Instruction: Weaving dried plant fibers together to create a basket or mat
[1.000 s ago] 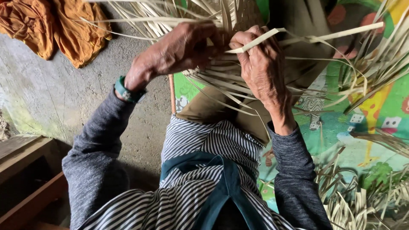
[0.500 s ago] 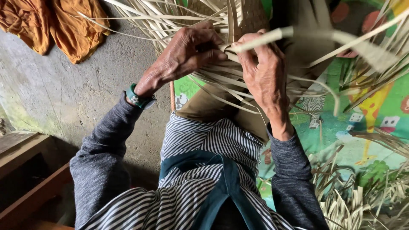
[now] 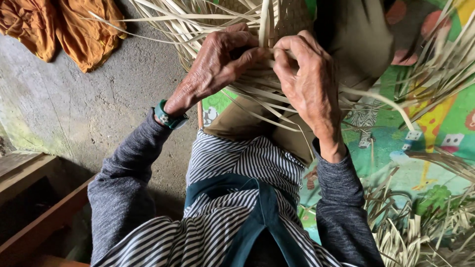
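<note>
A: What are the person's hands doing?
B: The left hand [image 3: 217,64] is pinching pale straw strips [image 3: 257,94] in a narrow grip; the right hand [image 3: 309,81] is curling closed on them too.
A: And where is the weaving lying?
B: The woven piece [image 3: 287,17] is resting over the lap, above a colourful mat [image 3: 425,163], near an orange cloth [image 3: 74,29].

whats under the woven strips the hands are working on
Under the woven strips show tan trousers and a colourful play mat. The left hand and right hand cover the weave's middle.
</note>
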